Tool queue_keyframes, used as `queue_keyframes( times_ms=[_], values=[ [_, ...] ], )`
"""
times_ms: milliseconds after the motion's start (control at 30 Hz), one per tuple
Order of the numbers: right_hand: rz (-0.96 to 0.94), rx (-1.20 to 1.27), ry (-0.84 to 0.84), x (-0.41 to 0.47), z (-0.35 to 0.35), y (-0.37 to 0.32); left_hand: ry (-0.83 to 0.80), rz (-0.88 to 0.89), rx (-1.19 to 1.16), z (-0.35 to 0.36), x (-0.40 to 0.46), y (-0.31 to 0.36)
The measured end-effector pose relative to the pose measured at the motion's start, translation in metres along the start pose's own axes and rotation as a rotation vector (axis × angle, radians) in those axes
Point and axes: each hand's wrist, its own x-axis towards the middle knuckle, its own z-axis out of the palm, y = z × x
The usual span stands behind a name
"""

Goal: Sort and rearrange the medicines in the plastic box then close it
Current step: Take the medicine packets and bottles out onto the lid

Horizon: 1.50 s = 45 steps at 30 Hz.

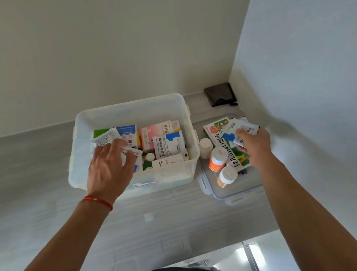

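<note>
Mid-sort: our left hand (109, 163) pinches white sachets (106, 139) in the open plastic box (125, 110) on the counter, right hand (254, 142) grips more sachets (242, 129) over the lid (235, 192) w/ bottles (217, 158) just right; next, prob. group them by type, then shut it.
</note>
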Motion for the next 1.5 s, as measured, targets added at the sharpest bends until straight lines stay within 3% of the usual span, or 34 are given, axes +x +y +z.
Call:
queue_keyframes(
  times_ms=[167,333,433,500,600,667,733,800,867,967,1133,1233,1333,1400,1500],
  values=[
    [-0.088,-0.213,-0.036,0.027,0.023,0.003,0.009,-0.046,-0.002,0.004,0.003,0.005],
    [-0.218,-0.762,-0.035,0.048,0.027,0.011,0.07,-0.111,-0.124,-0.002,0.006,0.0],
    [-0.363,-1.06,0.059,0.044,0.028,0.009,0.142,-0.12,-0.059,-0.017,0.012,-0.014],
    [-0.505,-0.927,0.064,0.027,0.032,-0.007,0.173,-0.067,0.027,-0.025,0.011,-0.027],
    [-0.86,-0.537,0.007,-0.018,0.045,-0.042,0.173,-0.018,0.06,-0.026,0.01,-0.043],
    [-1.029,-0.374,-0.122,-0.063,0.064,-0.06,0.16,-0.037,0.03,-0.024,0.012,-0.047],
    [-1.108,-0.405,-0.392,-0.103,0.092,-0.065,0.16,-0.051,0.009,-0.021,0.013,-0.046],
    [-1.13,-0.626,-0.683,-0.13,0.129,-0.056,0.206,-0.051,-0.019,-0.021,0.011,-0.047],
    [-1.132,-0.947,-0.872,-0.145,0.168,-0.04,0.258,-0.078,-0.064,-0.022,0.009,-0.049],
    [-1.252,-1.366,-0.938,-0.156,0.214,-0.018,0.301,-0.15,-0.12,-0.025,0.009,-0.051],
    [-1.294,-1.647,-0.98,-0.161,0.251,-0.002,0.294,-0.162,-0.146,-0.025,0.008,-0.05],
    [-1.435,-1.621,-0.889,-0.163,0.252,-0.007,0.305,-0.165,-0.159,-0.023,0.008,-0.052],
    [-1.535,-1.347,-0.906,-0.162,0.246,-0.008,0.313,-0.17,-0.171,-0.022,0.008,-0.053],
    [-1.49,-1.181,-0.856,-0.161,0.242,-0.011,0.322,-0.169,-0.169,-0.021,0.008,-0.054],
    [-1.362,-1.013,-0.65,-0.155,0.227,-0.02,0.331,-0.167,-0.167,-0.02,0.008,-0.055]
  ],
)
